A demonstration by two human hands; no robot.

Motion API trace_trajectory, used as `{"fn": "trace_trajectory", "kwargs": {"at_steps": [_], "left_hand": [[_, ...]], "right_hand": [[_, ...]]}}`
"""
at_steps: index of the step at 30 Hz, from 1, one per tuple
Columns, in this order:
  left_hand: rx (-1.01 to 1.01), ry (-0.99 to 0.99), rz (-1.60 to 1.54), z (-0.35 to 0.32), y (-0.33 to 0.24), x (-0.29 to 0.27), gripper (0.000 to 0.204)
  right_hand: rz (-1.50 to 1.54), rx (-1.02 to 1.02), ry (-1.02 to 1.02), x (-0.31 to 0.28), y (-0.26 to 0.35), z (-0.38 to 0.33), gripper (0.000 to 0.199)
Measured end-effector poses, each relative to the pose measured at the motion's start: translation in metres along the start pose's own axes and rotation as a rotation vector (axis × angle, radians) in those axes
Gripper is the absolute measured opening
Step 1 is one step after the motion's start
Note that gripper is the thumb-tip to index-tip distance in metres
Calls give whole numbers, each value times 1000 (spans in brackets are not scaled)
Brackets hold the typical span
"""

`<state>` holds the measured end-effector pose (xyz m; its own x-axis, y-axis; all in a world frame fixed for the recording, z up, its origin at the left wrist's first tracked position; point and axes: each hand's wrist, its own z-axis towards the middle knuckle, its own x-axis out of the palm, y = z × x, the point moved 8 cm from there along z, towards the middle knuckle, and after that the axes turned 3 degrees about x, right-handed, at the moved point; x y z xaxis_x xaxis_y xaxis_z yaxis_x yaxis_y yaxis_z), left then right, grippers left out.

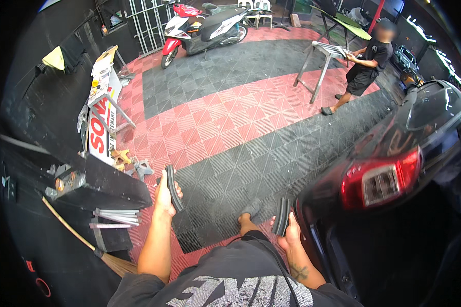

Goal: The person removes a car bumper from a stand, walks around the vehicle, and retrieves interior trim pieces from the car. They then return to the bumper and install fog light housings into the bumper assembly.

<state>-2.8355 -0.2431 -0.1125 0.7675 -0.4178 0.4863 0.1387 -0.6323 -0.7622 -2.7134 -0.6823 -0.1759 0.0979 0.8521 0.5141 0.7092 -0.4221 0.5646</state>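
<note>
I have my left hand (pixel 163 197) clenched round a curved dark rubber strip (pixel 173 187), held over the red and black tiled floor (pixel 225 128); my right hand (pixel 291 231) grips a second dark curved strip (pixel 281 217) just beside the black car's rear (pixel 394 169).

Two curved black strips (pixel 173 188) — one in each hand — plus one scooter (pixel 202 25), one car (pixel 394 169), one broom (pixel 95 248).

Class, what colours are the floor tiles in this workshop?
Red and dark grey floor tiles, in broad bands; the head view shows them.
</note>
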Motion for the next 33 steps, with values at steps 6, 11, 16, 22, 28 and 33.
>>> {"fn": "trace_trajectory", "kwargs": {"at_steps": [6, 11, 16, 22, 28, 33], "left_hand": [[-255, -161, 59, 92, 32, 21, 51], [-220, -199, 302, 160, 19, 61, 38], [-239, -27, 485, 264, 26, 154, 45], [-430, 519, 722, 381, 85, 346, 37], [-471, 941, 940, 418, 134, 572, 48], [-406, 1363, 994, 417, 199, 717, 53]], "right_hand": [[11, -31, 6, 38, 86, 144, 43], [-37, -104, 57, 91, 176, 238, 25], [161, -163, 113, 128, 251, 310, 15], [229, -304, 148, 143, 355, 375, 21], [417, -514, 260, 85, 463, 466, 18], [590, -503, 108, 69, 579, 505, 29]]}}
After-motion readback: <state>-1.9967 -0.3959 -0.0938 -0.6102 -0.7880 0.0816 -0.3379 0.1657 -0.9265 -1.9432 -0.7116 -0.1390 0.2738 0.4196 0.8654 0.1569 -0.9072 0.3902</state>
